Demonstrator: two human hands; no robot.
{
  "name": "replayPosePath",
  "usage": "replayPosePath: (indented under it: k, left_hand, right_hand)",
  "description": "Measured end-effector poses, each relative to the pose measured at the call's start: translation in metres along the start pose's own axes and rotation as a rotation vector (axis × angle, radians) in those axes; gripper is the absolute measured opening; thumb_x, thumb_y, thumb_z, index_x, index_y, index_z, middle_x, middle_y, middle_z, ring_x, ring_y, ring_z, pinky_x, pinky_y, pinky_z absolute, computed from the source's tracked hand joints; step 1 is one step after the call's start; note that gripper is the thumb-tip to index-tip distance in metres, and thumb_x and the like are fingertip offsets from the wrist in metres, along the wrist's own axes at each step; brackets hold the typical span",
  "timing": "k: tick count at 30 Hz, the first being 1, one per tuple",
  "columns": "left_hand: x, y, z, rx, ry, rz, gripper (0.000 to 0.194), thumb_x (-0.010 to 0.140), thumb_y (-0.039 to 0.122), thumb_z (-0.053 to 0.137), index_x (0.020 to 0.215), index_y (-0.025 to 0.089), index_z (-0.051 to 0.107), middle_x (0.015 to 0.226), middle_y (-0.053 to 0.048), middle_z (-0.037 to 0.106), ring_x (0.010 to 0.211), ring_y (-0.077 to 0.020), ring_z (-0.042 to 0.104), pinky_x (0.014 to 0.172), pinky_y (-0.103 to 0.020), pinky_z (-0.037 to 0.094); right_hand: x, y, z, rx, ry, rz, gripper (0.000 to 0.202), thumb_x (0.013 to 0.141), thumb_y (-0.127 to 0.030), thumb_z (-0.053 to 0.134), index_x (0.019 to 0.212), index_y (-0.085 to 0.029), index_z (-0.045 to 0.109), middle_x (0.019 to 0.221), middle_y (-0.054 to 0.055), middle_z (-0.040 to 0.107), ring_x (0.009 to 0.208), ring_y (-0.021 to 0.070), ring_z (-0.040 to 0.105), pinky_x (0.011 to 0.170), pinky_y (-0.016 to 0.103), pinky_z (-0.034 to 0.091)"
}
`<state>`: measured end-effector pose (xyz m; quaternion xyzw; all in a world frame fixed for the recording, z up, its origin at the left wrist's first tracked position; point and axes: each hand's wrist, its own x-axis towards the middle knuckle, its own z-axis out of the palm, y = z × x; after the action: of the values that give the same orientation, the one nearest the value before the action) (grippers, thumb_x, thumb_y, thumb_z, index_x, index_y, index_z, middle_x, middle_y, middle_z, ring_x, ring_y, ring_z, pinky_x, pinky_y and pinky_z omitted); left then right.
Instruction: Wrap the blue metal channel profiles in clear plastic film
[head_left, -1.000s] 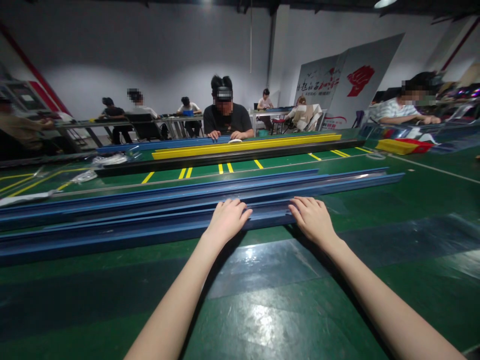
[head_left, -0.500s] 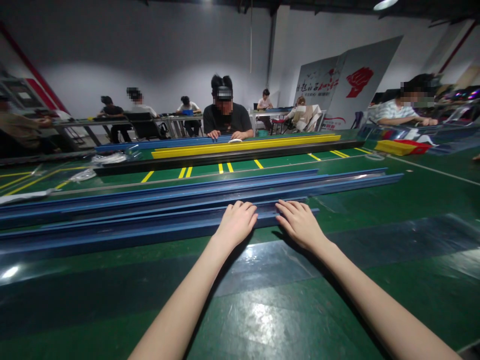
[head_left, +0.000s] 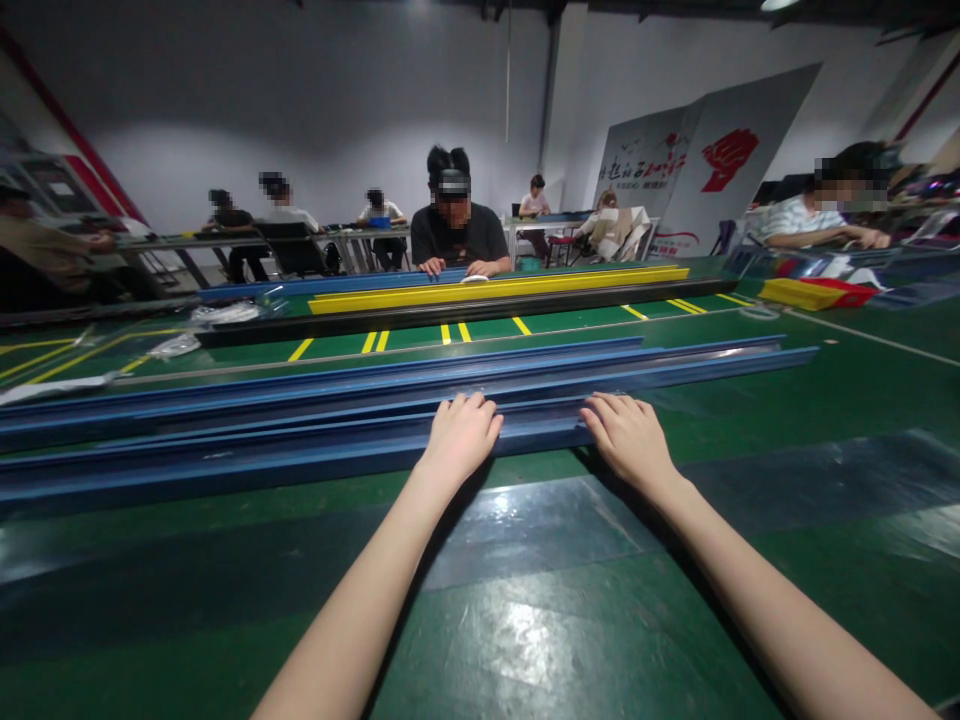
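Note:
The nearest long blue channel strip (head_left: 300, 460) runs from the left edge to my hands on the green table (head_left: 480, 640). My left hand (head_left: 461, 432) lies over this strip, its fingers wrapped across the top toward the far side. Over the strip's right end is my right hand (head_left: 626, 430), fingers bent down around it and hiding the tip. More blue channel strips (head_left: 712, 362) lie just beyond, side by side. Clear plastic film (head_left: 525, 530) is spread on the table below my hands.
Across the table a person (head_left: 459, 235) in a dark shirt has both hands at a blue strip. Between us lie a yellow strip (head_left: 495, 289) and a black strip (head_left: 420, 317). A yellow tray (head_left: 801, 293) stands at the right, near another person.
My hands have moved apart along the nearest blue strip, the left one slightly leftward and the right one rightward. The camera view has shifted slightly.

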<state>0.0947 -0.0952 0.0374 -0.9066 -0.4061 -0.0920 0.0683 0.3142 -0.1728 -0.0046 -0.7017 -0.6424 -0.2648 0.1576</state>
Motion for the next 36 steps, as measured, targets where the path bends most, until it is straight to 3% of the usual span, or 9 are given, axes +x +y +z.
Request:
replayPosePath:
  k: [14,17,20,24,36]
  left_hand:
    - [-0.001,0.005,0.009,-0.043,0.025,0.032,0.031,0.090,0.033,0.036,0.107,0.017,0.057,0.112,-0.007,0.059,0.102,-0.0218,0.053,0.083,-0.034,0.041]
    - [-0.001,0.009,0.014,-0.074,0.046,0.060,0.032,0.090,0.033,0.037,0.112,0.018,0.055,0.118,-0.007,0.057,0.109,-0.0212,0.050,0.089,-0.034,0.039]
    - [-0.002,0.012,0.017,-0.106,0.062,0.104,0.035,0.090,0.033,0.036,0.116,0.017,0.052,0.125,-0.007,0.053,0.116,-0.0216,0.044,0.094,-0.035,0.036]
    - [-0.001,0.014,0.021,-0.160,0.066,0.151,0.037,0.090,0.033,0.036,0.119,0.015,0.052,0.128,-0.007,0.050,0.120,-0.0215,0.041,0.100,-0.034,0.032]
    - [0.002,0.000,0.024,-0.182,0.129,0.106,0.030,0.090,0.031,0.037,0.109,0.019,0.057,0.117,-0.004,0.057,0.109,-0.0178,0.049,0.089,-0.033,0.037]
  right_hand:
    - [0.003,-0.001,-0.012,-0.092,-0.022,0.075,0.040,0.091,-0.035,0.028,0.079,-0.017,0.062,0.080,0.007,0.067,0.076,0.0185,0.054,0.075,0.033,0.025]
    - [0.002,0.000,-0.007,-0.064,0.023,0.062,0.040,0.091,-0.035,0.029,0.086,-0.016,0.063,0.093,0.009,0.067,0.085,0.0205,0.055,0.078,0.034,0.027]
    - [0.001,-0.002,0.001,0.017,0.045,-0.048,0.039,0.091,-0.035,0.029,0.105,-0.016,0.060,0.116,0.008,0.060,0.105,0.0211,0.050,0.086,0.033,0.029]
    - [0.000,-0.005,0.006,0.060,-0.021,-0.130,0.041,0.091,-0.037,0.029,0.114,-0.016,0.056,0.121,0.007,0.057,0.111,0.0200,0.048,0.088,0.033,0.030]
    - [0.002,0.010,-0.003,-0.059,-0.030,0.112,0.037,0.091,-0.034,0.029,0.092,-0.017,0.062,0.102,0.007,0.066,0.092,0.0189,0.057,0.081,0.031,0.029]
